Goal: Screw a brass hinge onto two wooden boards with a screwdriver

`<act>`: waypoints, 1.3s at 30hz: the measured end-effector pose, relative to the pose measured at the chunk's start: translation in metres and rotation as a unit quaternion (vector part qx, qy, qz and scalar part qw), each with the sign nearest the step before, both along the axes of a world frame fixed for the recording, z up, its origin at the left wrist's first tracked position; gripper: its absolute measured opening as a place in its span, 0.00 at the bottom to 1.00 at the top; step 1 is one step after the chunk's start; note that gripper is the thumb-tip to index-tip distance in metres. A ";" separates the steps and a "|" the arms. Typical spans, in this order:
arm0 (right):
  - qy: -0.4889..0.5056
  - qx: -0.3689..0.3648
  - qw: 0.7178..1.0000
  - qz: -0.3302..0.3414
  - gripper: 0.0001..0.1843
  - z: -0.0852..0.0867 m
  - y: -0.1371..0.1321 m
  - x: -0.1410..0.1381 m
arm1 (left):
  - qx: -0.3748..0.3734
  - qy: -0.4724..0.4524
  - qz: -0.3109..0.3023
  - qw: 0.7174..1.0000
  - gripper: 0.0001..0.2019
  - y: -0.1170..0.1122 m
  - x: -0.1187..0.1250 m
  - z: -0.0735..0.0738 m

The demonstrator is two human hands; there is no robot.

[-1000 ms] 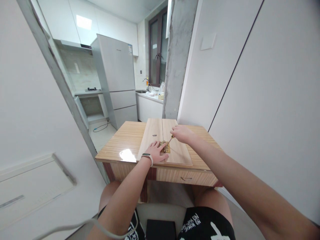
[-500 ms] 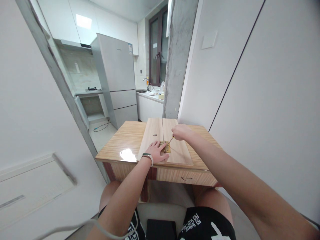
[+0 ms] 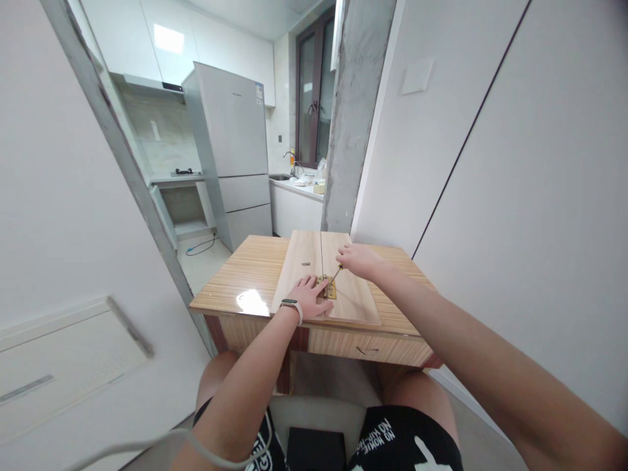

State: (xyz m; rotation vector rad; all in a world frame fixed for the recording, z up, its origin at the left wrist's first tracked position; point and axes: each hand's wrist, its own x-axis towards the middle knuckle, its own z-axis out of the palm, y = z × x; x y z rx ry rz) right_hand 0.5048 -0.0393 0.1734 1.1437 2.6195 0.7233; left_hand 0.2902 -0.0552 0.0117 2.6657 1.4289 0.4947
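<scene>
Two pale wooden boards (image 3: pixel 353 297) lie side by side on a striped wooden table (image 3: pixel 245 278). A brass hinge (image 3: pixel 328 289) sits across their seam. My left hand (image 3: pixel 309 297), with a watch on the wrist, lies flat on the left board with its fingers spread and touching the hinge. My right hand (image 3: pixel 358 259) is closed round the handle of a thin screwdriver (image 3: pixel 335 275), whose tip slants down onto the hinge. A small dark screw (image 3: pixel 305 264) lies on the left board, farther back.
A concrete pillar (image 3: pixel 353 118) rises just behind the table and a white wall panel stands to the right. Beyond are a grey fridge (image 3: pixel 230 150), a counter with a sink (image 3: pixel 294 186) and a window. My knees sit under the table's front edge.
My right hand has stayed on the screwdriver at the hinge and shifted only slightly. My left hand has kept its place. The view has drifted a little.
</scene>
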 end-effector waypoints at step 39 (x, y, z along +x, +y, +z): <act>0.001 -0.032 0.998 -0.056 0.11 0.001 0.000 -0.002 | -0.005 0.006 -0.006 1.000 0.43 0.001 0.000 0.001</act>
